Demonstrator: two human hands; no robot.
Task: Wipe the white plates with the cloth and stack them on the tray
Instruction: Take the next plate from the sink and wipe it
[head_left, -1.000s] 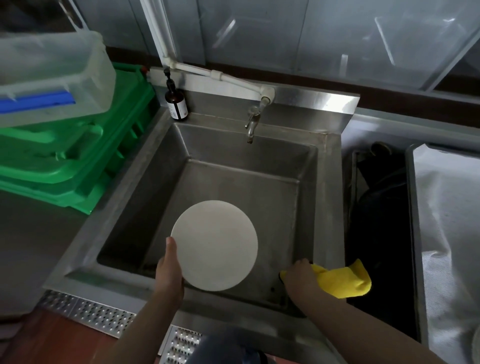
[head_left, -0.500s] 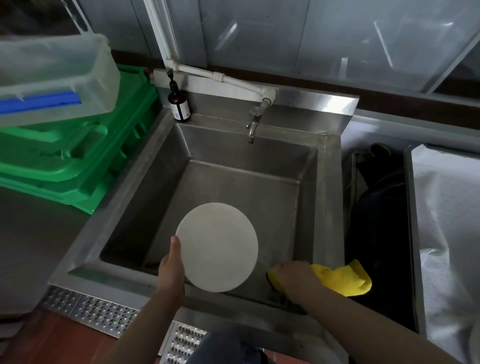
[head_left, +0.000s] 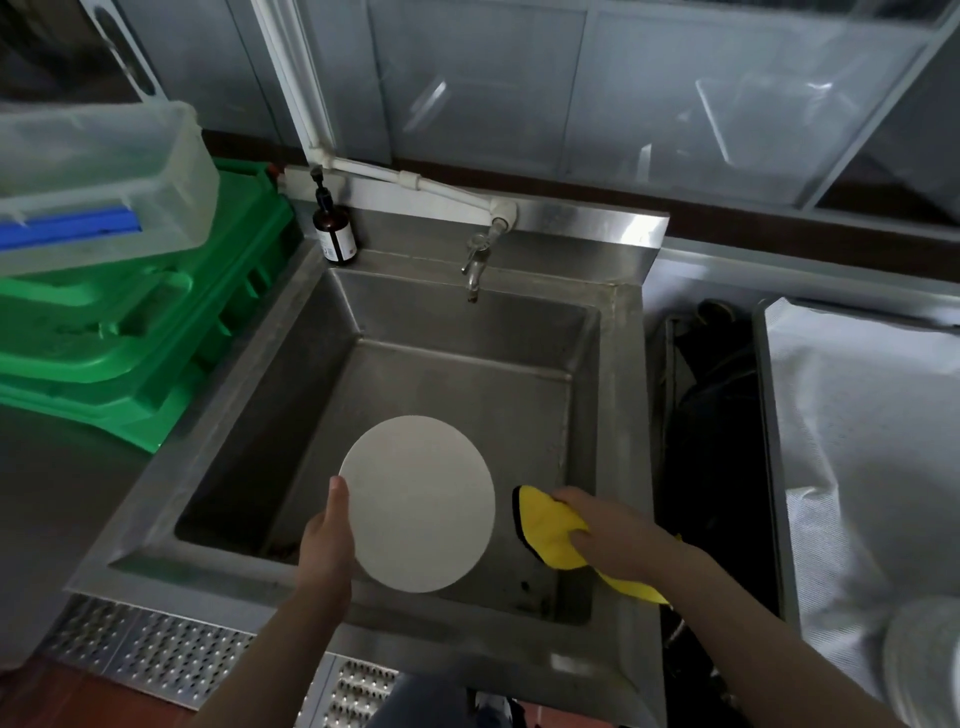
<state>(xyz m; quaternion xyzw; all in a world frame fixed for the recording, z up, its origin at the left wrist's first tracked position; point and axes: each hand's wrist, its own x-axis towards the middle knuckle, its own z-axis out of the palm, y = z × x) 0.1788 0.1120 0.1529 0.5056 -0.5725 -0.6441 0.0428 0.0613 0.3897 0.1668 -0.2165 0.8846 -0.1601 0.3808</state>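
While the left hand (head_left: 324, 540) grips the white plate (head_left: 418, 504), right fingers (head_left: 582, 496) seemingly clutch the yellow cloth (head_left: 548, 527) beside it.

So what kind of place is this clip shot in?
Most likely a commercial kitchen's dishwashing area. A deep stainless steel sink with a wall-fed tap, stacked green plastic crates, and a person holding a white plate and a yellow cloth over the basin.
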